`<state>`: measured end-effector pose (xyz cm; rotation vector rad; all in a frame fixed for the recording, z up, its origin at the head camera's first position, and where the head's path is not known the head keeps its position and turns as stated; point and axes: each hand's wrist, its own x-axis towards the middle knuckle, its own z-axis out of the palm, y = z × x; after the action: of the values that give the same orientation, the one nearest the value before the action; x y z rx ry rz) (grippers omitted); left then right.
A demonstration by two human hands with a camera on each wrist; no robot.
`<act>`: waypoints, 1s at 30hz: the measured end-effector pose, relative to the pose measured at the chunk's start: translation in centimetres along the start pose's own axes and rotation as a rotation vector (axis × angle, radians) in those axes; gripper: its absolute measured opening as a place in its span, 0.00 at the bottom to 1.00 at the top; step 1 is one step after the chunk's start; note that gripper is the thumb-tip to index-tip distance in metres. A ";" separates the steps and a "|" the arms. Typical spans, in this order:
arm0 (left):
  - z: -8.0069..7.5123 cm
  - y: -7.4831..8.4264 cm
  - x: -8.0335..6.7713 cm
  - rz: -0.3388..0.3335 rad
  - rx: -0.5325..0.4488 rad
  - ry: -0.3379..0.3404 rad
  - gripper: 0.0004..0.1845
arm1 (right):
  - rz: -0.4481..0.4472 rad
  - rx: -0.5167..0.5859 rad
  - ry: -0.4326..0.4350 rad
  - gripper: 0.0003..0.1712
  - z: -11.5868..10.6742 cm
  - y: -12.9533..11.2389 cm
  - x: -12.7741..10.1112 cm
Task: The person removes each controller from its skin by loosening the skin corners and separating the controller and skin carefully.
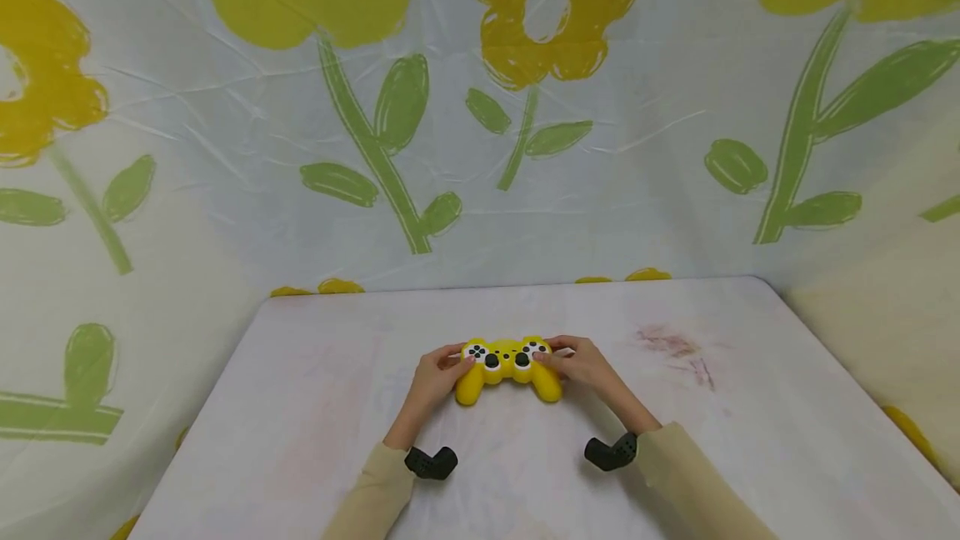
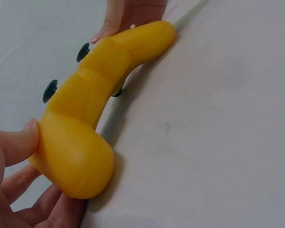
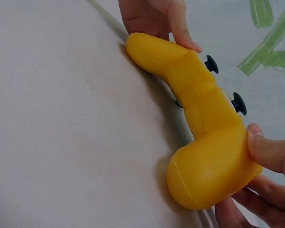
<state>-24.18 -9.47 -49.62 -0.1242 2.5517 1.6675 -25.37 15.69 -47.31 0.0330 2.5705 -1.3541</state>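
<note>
A yellow game controller (image 1: pixel 508 367) with two black thumbsticks lies on the white table (image 1: pixel 315 407), near its middle. My left hand (image 1: pixel 437 377) grips its left handle (image 2: pixel 73 156), thumb on top and fingers curled beneath. My right hand (image 1: pixel 577 365) grips the right handle (image 3: pixel 211 166) the same way, its thumb (image 3: pixel 268 152) pressed on the upper face. Each wrist view shows the other hand holding the far handle. The controller's underside rests on the table.
A cloth backdrop (image 1: pixel 480 123) printed with yellow flowers and green stems rises behind and to both sides of the table. Faint reddish marks (image 1: pixel 675 348) stain the tabletop right of the controller. Black wrist-camera mounts (image 1: pixel 431 462) sit on both forearms.
</note>
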 end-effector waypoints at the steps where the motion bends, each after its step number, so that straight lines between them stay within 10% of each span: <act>1: 0.1 0.0 -0.1 0.022 0.017 0.016 0.23 | 0.001 -0.003 0.002 0.35 0.0 0.0 -0.1; 30: 0.0 0.5 -2.0 0.156 -0.019 0.029 0.22 | -0.133 -0.033 0.157 0.29 0.4 0.1 -2.5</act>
<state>-22.23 -9.26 -48.96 0.0513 2.6281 1.7550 -22.89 15.63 -47.10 -0.0392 2.7688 -1.4071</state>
